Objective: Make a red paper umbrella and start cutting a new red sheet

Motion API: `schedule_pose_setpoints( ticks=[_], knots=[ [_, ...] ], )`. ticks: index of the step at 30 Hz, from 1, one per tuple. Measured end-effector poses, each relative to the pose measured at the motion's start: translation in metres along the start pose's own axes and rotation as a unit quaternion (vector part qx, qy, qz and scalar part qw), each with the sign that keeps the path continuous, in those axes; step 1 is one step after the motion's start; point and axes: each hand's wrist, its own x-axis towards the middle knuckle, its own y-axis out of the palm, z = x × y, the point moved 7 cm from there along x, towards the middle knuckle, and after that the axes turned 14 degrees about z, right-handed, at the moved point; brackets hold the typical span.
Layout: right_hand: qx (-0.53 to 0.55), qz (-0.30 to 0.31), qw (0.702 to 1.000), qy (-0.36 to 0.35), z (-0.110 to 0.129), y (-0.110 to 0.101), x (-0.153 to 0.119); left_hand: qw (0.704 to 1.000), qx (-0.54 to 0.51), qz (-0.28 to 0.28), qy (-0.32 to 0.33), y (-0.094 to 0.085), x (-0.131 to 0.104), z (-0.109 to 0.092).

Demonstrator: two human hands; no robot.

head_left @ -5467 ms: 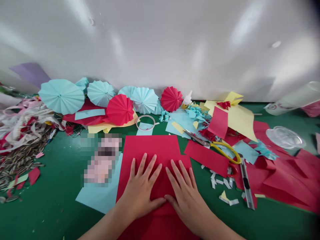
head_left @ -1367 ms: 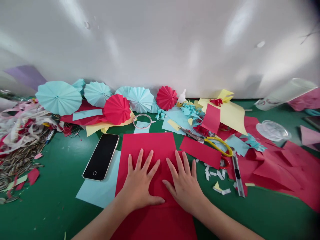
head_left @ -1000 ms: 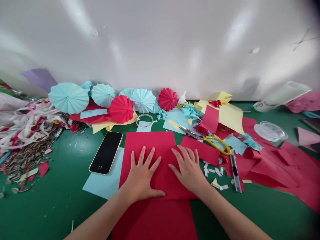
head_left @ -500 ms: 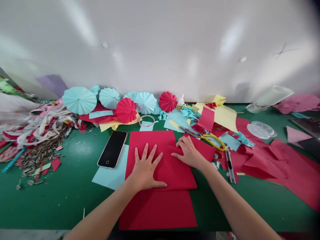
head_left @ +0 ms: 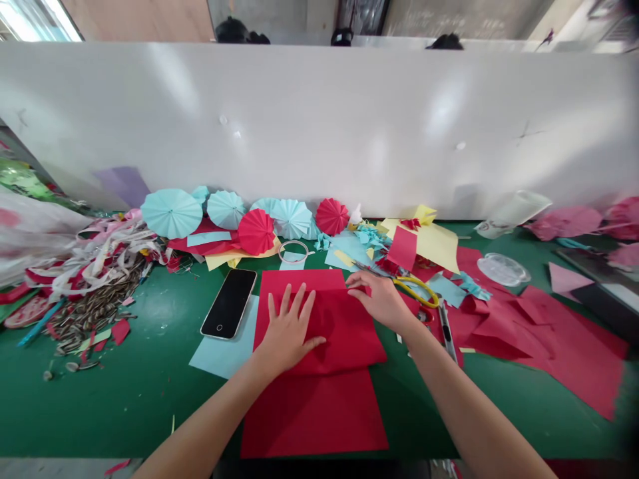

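Note:
Red paper (head_left: 324, 412) lies in front of me, with an upper red sheet (head_left: 339, 339) across its middle. My left hand (head_left: 289, 329) rests flat on the upper sheet, fingers spread, pressing it down. At the top right edge of that sheet, my right hand (head_left: 374, 296) has thumb and fingers closed on the paper, and the sheet is slightly raised there. A light blue sheet (head_left: 214, 359) sticks out from under the red paper on the left. On it partly lies a phone (head_left: 228, 303) with a dark screen.
Yellow-handled scissors (head_left: 417, 293) and a box cutter (head_left: 446, 332) lie right of my right hand. Pleated paper rosettes (head_left: 172, 213) line the white partition (head_left: 299, 120). Ribbons and small metal pieces (head_left: 94, 306) pile up on the left. Red paper scraps (head_left: 539, 339) cover the right side.
The view has tilted up, showing the partition's top. My right hand has closed on the upper sheet's edge and lifted it slightly. My left hand stays flat on the paper.

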Motion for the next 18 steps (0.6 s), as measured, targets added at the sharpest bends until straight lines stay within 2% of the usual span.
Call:
schedule_pose_setpoints(
  ticks=[2, 4, 6, 8, 10, 12, 14, 18],
  knots=[
    [-0.001, 0.01, 1.0, -0.015, 0.018, -0.012, 0.003, 1.0, -0.003, -0.03, -0.007, -0.023, 0.001, 0.001],
    [-0.006, 0.018, 0.999, -0.032, 0.037, -0.024, 0.006, 0.999, -0.024, -0.044, 0.014, -0.048, 0.003, -0.001],
    [-0.024, 0.018, 0.998, -0.061, 0.058, -0.037, 0.007, 0.997, -0.064, -0.028, 0.038, -0.071, 0.007, -0.004],
    [-0.033, 0.006, 0.996, -0.084, 0.074, -0.049, 0.007, 0.992, -0.109, 0.018, 0.058, -0.086, 0.011, -0.008],
    [-0.047, -0.03, 0.994, -0.093, 0.086, -0.063, 0.005, 0.984, -0.157, 0.023, 0.085, -0.102, 0.011, -0.013],
    [-0.051, -0.09, 0.992, -0.074, 0.09, -0.078, 0.002, 0.976, -0.191, 0.013, 0.104, -0.114, 0.01, -0.016],
    [-0.036, -0.13, 0.99, -0.043, 0.088, -0.088, -0.001, 0.973, -0.21, 0.006, 0.097, -0.121, 0.008, -0.016],
    [0.017, -0.118, 0.993, -0.005, 0.08, -0.09, -0.002, 0.96, -0.26, 0.015, 0.103, -0.124, 0.004, -0.016]
  ],
)
